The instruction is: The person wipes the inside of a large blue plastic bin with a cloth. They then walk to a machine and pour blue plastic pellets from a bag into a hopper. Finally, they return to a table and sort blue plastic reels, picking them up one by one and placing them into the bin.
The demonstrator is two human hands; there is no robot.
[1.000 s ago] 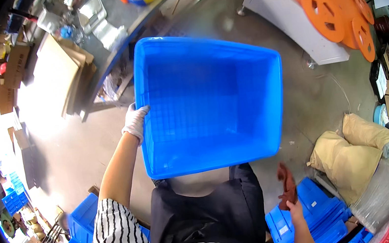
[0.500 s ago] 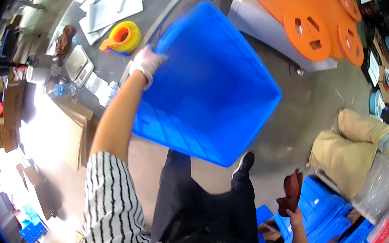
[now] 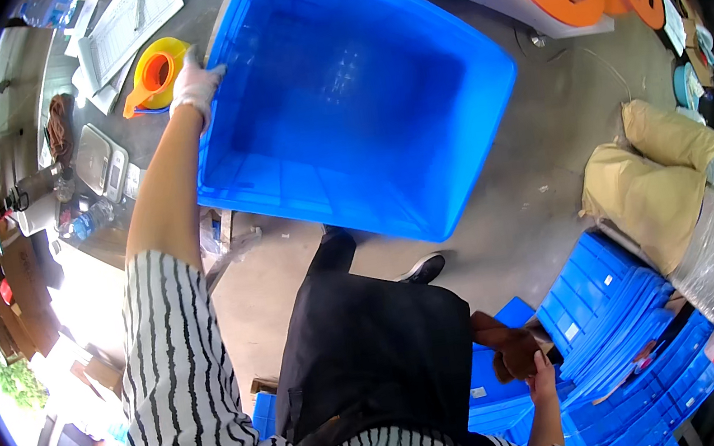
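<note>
One blue crate (image 3: 357, 95) held up off the floor, tilted, empty inside. Left hand (image 3: 193, 83) gloved, fingers clamped on its near-left rim. Right hand (image 3: 538, 373) low beside stacked blue crates (image 3: 609, 324), fingers closed on a brown glove (image 3: 507, 350) (crumpled). Crate lifted, not yet set down anywhere.

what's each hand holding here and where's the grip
The left hand, in a white glove, grips the big blue plastic crate by its rim near a corner. The right hand holds a brown object by its lower end; what it is cannot be told.
</note>
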